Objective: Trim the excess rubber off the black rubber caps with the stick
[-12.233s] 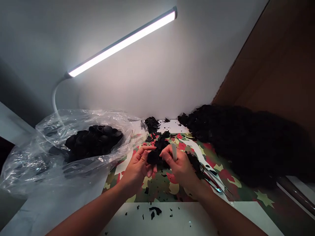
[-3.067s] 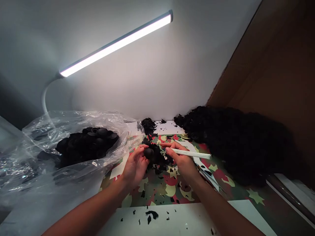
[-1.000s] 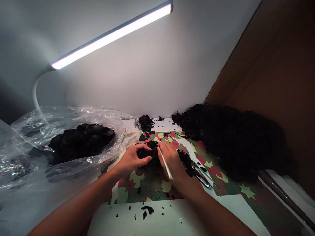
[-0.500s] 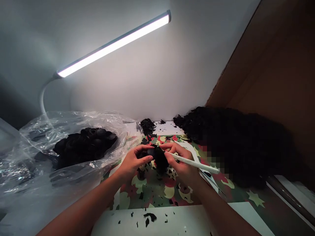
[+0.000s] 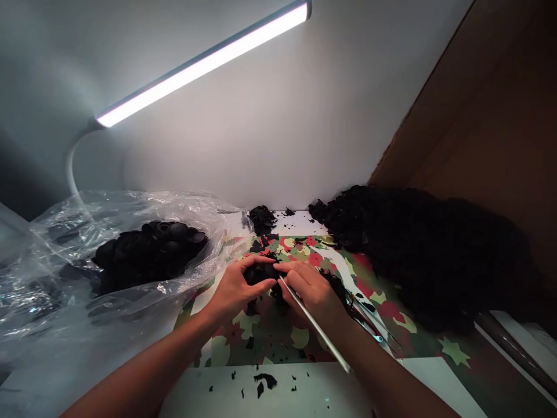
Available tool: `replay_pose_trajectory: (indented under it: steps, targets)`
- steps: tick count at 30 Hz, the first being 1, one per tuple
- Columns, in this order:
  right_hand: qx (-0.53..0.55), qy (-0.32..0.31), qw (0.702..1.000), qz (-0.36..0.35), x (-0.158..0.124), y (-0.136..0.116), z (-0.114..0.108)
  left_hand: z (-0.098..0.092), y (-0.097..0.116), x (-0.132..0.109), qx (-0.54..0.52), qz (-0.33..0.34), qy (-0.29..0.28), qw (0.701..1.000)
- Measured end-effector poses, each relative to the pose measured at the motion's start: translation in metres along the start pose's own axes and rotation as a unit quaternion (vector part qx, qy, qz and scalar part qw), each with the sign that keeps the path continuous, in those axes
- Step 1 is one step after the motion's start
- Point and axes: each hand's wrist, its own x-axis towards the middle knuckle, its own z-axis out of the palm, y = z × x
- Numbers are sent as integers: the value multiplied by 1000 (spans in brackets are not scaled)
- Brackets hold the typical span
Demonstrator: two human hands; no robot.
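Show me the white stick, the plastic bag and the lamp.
white stick (image 5: pixel 315 326): head view, middle of its shaft.
plastic bag (image 5: pixel 56 290): head view, its crumpled front wall.
lamp (image 5: pixel 204 62): head view, middle of the lit bar.

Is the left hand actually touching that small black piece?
Touching. The head view shows the left hand closed on the black piece, thumb and fingers pressed against it, no gap.

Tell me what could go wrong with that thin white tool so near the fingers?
The thin white tool in the right hand works close against the left hand pinching the small black piece; a slip could jab a finger. The metal tool lying by the right wrist might get knocked or prick it.
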Motion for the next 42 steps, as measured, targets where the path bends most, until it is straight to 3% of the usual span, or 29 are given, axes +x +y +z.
replay_pose_trajectory:
  steps: [5,7,10,12,15,20,24,26,31,34,38,42]
  targets:
    - [-14,-1,1000,-14,-1,-2,4,0,1,-2,22,0,15,1000]
    - [-13,3,1000,26,2,0,4,1,3,-4,5,-15,11,1000]
    - [2,8,989,150,7,7,0,4,5,-6,-57,-67,-16,996]
    - [19,-11,976,216,7,13,-5,5,3,-5,-85,-66,-22,994]
    - [29,-46,968,246,5,22,-10,5,-5,-1,-134,-31,-7,990]
    - [50,-43,964,258,6,26,-19,1,-18,5,-233,-70,21,970]
    - [158,22,958,238,11,15,-21,2,-21,4,-202,-56,2,978]
    - [186,24,956,226,12,8,-18,4,-20,3,-191,-50,-5,980]
    - [171,-11,958,228,10,0,0,9,-13,-2,-123,-25,-3,992]
    - [186,13,952,242,10,-2,7,12,-9,-4,-100,-13,4,995]
    - [190,29,949,251,11,-7,13,16,-7,-4,-52,-1,-26,998]
    - [180,11,952,248,12,-11,13,17,-5,-5,53,30,35,998]
